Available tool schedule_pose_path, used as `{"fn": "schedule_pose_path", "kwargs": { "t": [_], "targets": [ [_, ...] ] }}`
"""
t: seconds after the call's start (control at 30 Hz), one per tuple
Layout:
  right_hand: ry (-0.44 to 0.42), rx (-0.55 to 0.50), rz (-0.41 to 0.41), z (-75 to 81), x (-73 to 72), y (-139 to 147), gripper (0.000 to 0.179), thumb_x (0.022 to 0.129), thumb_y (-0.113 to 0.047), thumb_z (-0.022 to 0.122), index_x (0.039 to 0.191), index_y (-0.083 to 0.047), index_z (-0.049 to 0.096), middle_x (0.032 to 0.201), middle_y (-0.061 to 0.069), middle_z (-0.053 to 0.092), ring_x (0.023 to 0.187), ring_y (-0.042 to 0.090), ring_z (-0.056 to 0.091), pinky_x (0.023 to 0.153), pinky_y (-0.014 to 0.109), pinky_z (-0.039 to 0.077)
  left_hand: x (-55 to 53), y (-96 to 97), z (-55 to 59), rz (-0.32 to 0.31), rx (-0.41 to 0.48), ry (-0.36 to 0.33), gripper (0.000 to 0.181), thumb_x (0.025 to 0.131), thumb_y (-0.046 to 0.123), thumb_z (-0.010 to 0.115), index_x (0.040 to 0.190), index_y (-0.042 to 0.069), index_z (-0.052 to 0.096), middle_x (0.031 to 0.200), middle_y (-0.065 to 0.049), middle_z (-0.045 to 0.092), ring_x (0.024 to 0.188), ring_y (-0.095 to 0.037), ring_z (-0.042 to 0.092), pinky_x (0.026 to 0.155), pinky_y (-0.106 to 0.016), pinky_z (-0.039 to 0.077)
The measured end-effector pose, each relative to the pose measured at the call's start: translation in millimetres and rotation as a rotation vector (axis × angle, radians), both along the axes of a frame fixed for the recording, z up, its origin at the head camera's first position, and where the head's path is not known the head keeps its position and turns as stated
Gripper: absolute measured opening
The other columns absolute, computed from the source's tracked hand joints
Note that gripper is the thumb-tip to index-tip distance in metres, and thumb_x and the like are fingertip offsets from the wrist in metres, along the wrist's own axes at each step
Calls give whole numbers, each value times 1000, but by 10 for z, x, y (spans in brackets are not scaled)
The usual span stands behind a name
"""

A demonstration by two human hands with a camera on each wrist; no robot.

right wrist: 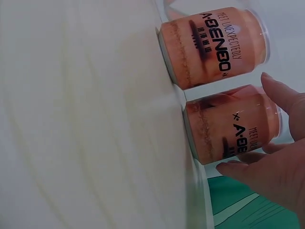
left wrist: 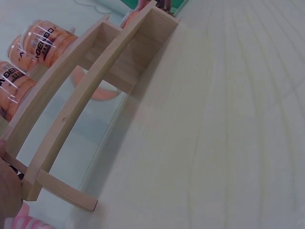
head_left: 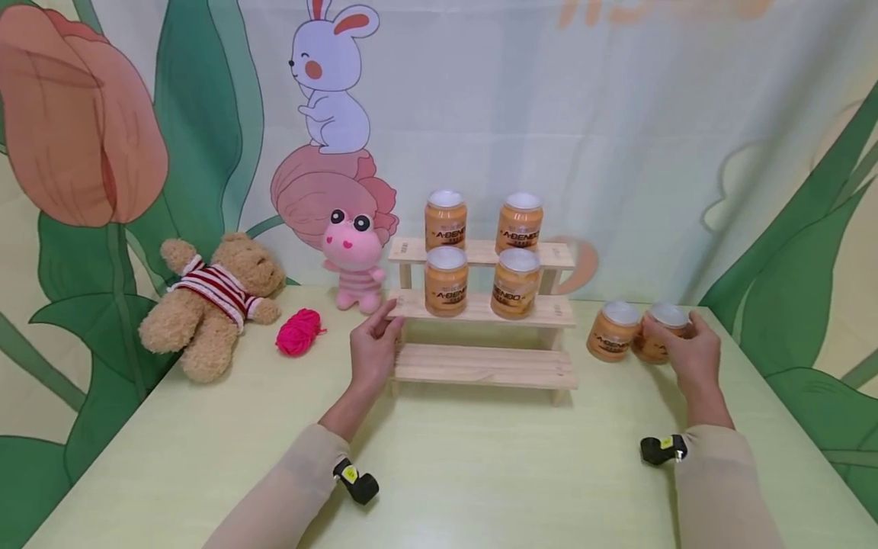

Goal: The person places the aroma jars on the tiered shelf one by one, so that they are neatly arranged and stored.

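My left hand (head_left: 373,352) holds the left end of the three-tier wooden display stand (head_left: 483,371) at its middle tier; in the left wrist view only part of that hand shows. Two orange cans with pale lids stand on the top tier, a left can (head_left: 444,223) and a right can (head_left: 519,223). Below them, the middle tier bears another left can (head_left: 446,284) and right can (head_left: 515,286). At the right of the table my right hand (head_left: 696,358) has thumb and fingers around an orange can (right wrist: 231,126), which stands beside a similar can (right wrist: 214,47).
Left of the stand sits a pink plush toy (head_left: 357,263). A ball of pink yarn (head_left: 299,332) and a teddy bear (head_left: 218,305) in a striped top lie farther left. A printed curtain (head_left: 638,152) hangs behind the table (head_left: 521,473).
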State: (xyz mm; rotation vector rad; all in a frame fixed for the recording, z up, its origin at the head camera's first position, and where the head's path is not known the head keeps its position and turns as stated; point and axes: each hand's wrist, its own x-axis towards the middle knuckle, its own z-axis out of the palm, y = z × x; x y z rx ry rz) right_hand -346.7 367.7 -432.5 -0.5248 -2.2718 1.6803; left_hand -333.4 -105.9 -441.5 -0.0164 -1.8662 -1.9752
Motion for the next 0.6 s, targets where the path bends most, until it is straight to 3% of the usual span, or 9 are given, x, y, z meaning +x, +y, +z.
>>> {"fn": "schedule_pose_path", "kwargs": {
  "t": [0.17, 0.4, 0.6],
  "targets": [
    [-5, -82, 18, -13, -44, 47, 105, 87, -45, 76, 161, -14, 10, 162, 16, 22, 145, 27, 26, 117, 43, 25, 12, 12, 15, 14, 0, 7, 34, 95, 9, 69, 129, 7, 68, 87, -10, 68, 66, -15, 52, 52, -16, 41],
    [47, -103, -30, -49, -115, 12, 70, 84, -40, 81, 146, -21, 52, 141, 3, 50, 126, 16, 43, 108, 36, 34, 17, -4, 16, 26, 9, 7, 32, 95, 9, 70, 127, 5, 70, 82, -3, 68, 63, -14, 51, 50, -16, 39],
    [14, -69, -53, -77, -96, 21, 78, 84, -45, 79, 150, -18, 48, 145, 4, 48, 129, 17, 42, 109, 35, 35, 17, 11, 15, 16, 3, 14, 30, 94, 8, 70, 125, 4, 70, 78, 1, 65, 63, -16, 51, 50, -16, 39]
  ]
}}
